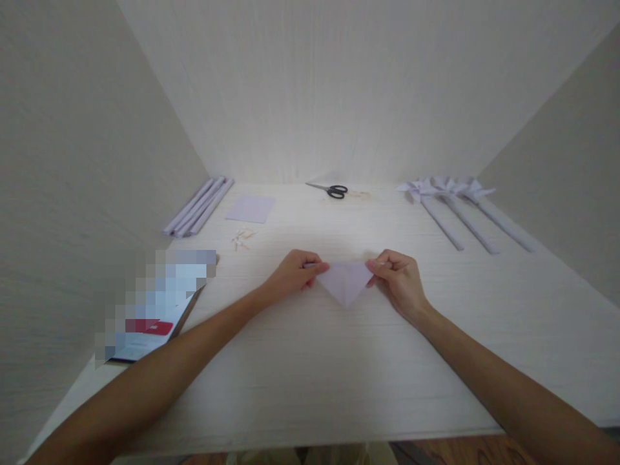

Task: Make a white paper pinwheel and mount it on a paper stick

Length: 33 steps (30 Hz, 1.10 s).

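A pale lilac sheet of paper (345,281), folded into a triangle with its point toward me, is held just over the table. My left hand (303,270) pinches its left corner between thumb and fingers. At the opposite corner, my right hand (394,274) pinches the paper in the same way. The long folded edge runs between the two hands. Whether the paper touches the table I cannot tell.
Rolled paper sticks (199,208) lie at the back left, beside a flat lilac paper square (250,208) and small pale sticks (243,237). Scissors (330,190) rest at the back wall. Paper pinwheels (453,216) lie right. A partly blurred tablet (150,345) stands left.
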### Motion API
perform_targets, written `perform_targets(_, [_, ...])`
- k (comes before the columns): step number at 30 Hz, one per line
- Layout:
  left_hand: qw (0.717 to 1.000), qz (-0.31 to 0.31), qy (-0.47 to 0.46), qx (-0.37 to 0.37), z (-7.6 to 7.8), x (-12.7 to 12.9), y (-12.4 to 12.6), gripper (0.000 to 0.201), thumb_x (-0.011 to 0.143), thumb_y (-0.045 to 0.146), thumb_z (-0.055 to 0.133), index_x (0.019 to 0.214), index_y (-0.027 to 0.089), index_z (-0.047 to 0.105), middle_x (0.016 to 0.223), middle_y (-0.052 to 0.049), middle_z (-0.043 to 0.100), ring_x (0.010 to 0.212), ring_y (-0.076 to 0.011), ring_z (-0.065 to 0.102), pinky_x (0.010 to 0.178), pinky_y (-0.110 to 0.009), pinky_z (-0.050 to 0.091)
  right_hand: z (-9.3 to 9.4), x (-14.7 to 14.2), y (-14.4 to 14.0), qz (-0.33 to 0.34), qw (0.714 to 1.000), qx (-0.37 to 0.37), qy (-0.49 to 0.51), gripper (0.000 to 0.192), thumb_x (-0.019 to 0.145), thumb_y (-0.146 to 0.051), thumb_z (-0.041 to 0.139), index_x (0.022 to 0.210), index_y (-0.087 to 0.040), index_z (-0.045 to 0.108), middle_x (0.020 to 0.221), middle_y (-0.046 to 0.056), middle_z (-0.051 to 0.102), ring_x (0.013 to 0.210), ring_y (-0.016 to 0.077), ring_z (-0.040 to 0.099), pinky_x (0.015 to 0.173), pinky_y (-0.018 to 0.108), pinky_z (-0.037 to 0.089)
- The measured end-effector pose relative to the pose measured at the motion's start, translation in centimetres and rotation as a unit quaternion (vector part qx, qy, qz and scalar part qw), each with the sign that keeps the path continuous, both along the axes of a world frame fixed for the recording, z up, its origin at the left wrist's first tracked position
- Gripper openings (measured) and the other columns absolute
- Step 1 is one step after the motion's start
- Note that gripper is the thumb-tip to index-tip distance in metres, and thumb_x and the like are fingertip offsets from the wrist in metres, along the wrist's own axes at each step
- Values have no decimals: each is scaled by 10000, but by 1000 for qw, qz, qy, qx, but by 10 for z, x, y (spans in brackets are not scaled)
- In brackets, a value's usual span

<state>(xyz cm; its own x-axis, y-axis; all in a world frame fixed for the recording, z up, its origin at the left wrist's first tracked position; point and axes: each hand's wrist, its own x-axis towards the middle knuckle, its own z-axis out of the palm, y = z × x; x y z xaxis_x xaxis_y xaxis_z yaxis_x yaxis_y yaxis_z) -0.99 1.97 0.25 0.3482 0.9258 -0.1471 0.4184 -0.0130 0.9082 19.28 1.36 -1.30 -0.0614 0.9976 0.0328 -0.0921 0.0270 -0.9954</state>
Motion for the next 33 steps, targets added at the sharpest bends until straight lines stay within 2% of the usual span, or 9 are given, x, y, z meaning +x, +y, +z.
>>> perform_targets(2, [999,22,-23,-22,0,-2,2,248,699,358,515,585,138,510,370,75,408,317,-38,338,344,-165,247,3,5,3,77,997,-23,-11,212,626,-279,656,539,-149,514,433,-7,582,371,96,508,401,215,393])
perform_targets(5, [997,43,-52,-41,1,-5,4,213,665,334,570,606,135,521,353,79,422,299,-26,328,325,-151,232,11,10,4,215,973,-59,-66,198,652,-298,632,610,-125,544,488,17,610,375,86,501,385,200,378])
perform_targets(9, [994,53,-83,-47,1,-8,6,207,634,320,611,620,136,517,336,84,423,283,-17,311,303,-141,205,17,9,-1,303,939,-65,-152,197,709,-312,567,649,-125,543,461,-12,578,335,47,405,345,168,282])
perform_targets(14, [991,51,-112,-58,-3,-8,7,216,602,314,645,640,136,528,343,90,410,298,-13,309,301,-133,192,15,-1,-10,288,939,-22,-185,223,741,-301,510,579,-150,486,363,-66,449,334,44,354,358,168,208])
perform_targets(18, [973,117,-195,-43,-8,-6,7,227,579,315,664,632,133,539,381,93,387,316,-4,298,307,-135,195,13,-4,-13,271,945,-30,-181,245,740,-334,496,573,-161,450,375,-58,458,320,39,311,343,169,189])
perform_targets(21, [963,143,-223,-46,-10,-2,6,245,577,325,662,560,131,514,370,91,366,308,0,279,302,-142,173,13,-5,-11,303,934,-46,-184,250,742,-368,498,607,-163,449,414,-49,478,334,45,358,344,166,234])
perform_targets(27, [967,112,-220,-60,-8,3,2,241,582,318,656,535,138,504,378,85,392,314,-2,293,313,-145,186,13,-8,-15,293,939,-38,-175,264,739,-386,502,606,-167,435,474,-60,402,381,49,392,352,167,301])
perform_targets(30, [968,105,-219,-59,-7,3,2,238,577,316,658,535,137,507,380,85,393,315,-2,290,317,-147,188,13,-9,-16,278,942,-39,-185,282,733,-385,506,577,-174,403,447,-71,371,347,44,368,330,166,284])
perform_targets(33, [965,114,-228,-61,-6,4,1,243,574,321,657,538,140,499,374,91,381,309,-3,277,315,-149,182,13,-9,-14,303,933,-49,-190,256,744,-386,491,622,-174,417,428,-66,412,334,50,369,321,166,248])
